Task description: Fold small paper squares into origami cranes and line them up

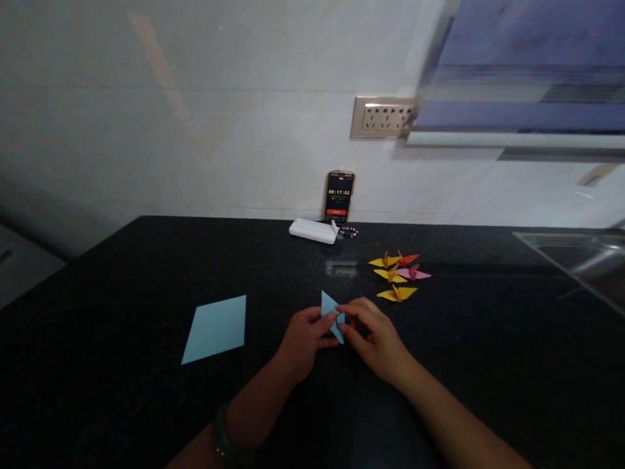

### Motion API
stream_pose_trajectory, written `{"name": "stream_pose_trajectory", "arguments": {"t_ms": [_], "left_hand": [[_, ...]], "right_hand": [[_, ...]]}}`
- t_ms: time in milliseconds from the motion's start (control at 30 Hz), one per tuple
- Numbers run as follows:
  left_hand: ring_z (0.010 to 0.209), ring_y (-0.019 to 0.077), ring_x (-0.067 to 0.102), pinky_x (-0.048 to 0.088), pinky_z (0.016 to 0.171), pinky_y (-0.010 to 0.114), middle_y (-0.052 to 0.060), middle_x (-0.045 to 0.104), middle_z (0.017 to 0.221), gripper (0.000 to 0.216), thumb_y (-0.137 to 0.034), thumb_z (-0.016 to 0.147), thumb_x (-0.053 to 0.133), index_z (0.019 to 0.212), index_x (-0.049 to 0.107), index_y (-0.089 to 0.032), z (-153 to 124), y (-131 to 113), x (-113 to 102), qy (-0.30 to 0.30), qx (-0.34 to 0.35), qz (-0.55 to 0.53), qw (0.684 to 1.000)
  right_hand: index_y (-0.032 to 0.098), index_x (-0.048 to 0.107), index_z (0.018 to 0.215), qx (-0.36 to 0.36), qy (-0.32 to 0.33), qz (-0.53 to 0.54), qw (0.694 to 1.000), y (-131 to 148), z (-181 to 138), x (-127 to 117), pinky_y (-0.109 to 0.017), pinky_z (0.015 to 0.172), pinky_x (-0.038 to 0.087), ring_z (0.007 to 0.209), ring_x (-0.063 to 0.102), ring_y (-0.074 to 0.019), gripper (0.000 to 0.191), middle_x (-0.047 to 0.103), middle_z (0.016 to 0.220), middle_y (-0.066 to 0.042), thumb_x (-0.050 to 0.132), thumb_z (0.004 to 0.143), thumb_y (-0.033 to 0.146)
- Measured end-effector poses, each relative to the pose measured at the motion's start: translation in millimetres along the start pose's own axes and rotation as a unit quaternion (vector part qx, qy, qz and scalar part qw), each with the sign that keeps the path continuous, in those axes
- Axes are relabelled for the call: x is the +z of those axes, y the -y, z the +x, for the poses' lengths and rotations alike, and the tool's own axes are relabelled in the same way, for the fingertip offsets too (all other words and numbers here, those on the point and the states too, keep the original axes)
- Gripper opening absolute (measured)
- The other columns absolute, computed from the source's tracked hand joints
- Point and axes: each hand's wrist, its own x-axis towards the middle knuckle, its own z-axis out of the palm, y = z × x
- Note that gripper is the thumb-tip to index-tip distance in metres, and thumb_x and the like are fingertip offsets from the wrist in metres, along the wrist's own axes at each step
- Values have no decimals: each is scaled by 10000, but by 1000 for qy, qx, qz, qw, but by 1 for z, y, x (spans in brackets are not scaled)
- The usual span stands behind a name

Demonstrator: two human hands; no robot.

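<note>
A small piece of folded light blue origami paper [329, 304] is held between my two hands, just above the black countertop. My left hand [305, 342] grips its left side, with the thumb lying across the front. At its right edge my right hand [374, 335] pinches the paper between thumb and fingers. The folds under my fingertips are partly hidden. To the left, a flat light blue paper sheet [217, 329] lies on the counter, apart from my left hand.
Several folded paper cranes, including a yellow crane [397, 294] and a pink crane [414, 273], sit right of centre. A phone [339, 195] showing a timer leans on the wall behind a white box-shaped device [313, 230]. A sink [581, 257] lies at the right.
</note>
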Motion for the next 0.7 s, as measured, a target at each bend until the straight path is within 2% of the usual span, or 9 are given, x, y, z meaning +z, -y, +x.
{"name": "stream_pose_trajectory", "arguments": {"t_ms": [167, 300, 700], "left_hand": [[669, 133, 579, 461, 629, 268, 61, 642, 741, 225, -306, 690, 613, 794, 643, -109, -1, -2, 2, 7, 3, -37, 999], [676, 140, 580, 464, 648, 287, 60, 641, 722, 204, -296, 675, 626, 748, 650, -107, 0, -3, 3, -10, 2, -48, 999], [690, 135, 571, 471, 660, 279, 54, 646, 727, 225, -334, 678, 614, 745, 666, -125, 0, -2, 2, -4, 21, -5, 1000]], "right_hand": [[195, 528, 1049, 26, -8, -10, 1000, -2, 0, 0, -234, 577, 432, 703, 501, -116, 288, 499, 834, -36, 501, 768, 141], [187, 519, 1050, 41, -6, -14, 999, -1, -1, -2, -227, 567, 433, 709, 511, -116, 280, 515, 840, -38, 484, 775, 141], [189, 548, 1014, 37, -12, -39, 998, -1, 1, -2, -231, 587, 440, 690, 519, -114, 251, 537, 808, -36, 482, 776, 148]]}}
